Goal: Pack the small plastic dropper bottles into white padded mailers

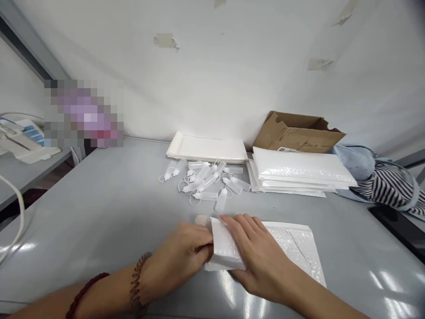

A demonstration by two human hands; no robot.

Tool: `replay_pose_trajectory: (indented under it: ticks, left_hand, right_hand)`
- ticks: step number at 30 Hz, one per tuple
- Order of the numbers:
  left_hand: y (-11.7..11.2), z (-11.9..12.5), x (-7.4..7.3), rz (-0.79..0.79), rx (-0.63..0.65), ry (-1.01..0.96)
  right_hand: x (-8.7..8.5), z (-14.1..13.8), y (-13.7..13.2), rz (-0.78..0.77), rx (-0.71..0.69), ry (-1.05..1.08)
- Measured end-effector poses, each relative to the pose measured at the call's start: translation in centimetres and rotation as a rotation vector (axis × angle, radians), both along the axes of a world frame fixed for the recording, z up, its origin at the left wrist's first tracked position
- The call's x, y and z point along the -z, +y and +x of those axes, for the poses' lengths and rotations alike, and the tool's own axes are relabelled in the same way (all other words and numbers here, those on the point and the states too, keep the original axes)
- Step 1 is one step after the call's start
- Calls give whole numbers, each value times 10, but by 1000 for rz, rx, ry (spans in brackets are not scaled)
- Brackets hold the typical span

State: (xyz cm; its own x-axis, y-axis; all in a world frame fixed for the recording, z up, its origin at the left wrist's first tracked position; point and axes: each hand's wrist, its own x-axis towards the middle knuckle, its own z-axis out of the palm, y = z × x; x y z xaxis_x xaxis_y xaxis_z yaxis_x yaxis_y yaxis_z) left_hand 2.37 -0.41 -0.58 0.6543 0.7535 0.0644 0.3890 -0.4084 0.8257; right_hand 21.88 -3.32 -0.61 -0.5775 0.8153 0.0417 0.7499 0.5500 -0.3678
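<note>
At the near edge of the grey table (99, 199), the left hand (179, 254) pinches and the open right hand (259, 257) presses what looks like the folded end of a white bubble mailer (226, 246); loose plastic bottles (202, 181) and a stack of mailers (299, 170) lie beyond.

The grey table top (109, 212) is carrying the full load under inspection. Along the back edge, a flat stack of white mailers (207, 148) is lying beside a scatter of small clear plastic dropper bottles (202, 181) with looped caps. A thicker stack of white bubble mailers (299, 170) is sitting to the right, in front of an open cardboard box (295, 133). Blue cloth (355, 161) and striped fabric (387, 186) are bunched at the right, a flat black device (398, 230) is lying near the right edge, and a white bubble mailer (292, 243) is resting at the front.
</note>
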Motion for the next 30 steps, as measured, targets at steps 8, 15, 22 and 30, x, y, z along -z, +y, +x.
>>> replay_pose_trajectory:
  ticks: [8, 15, 22, 30]
  left_hand:
    - [-13, 8, 2, -357, 16, -102]
    - [-7, 9, -12, -665, 145, -251]
    - [-9, 14, -3, -642, 63, -299]
    - [-2, 6, -5, -358, -18, -30]
  right_hand:
    - [-4, -1, -6, -77, -52, -9]
    - [-4, -1, -7, -75, -75, -39]
    - [-5, -3, -7, -94, -93, -65]
    - [-5, -5, -4, -106, -26, -44]
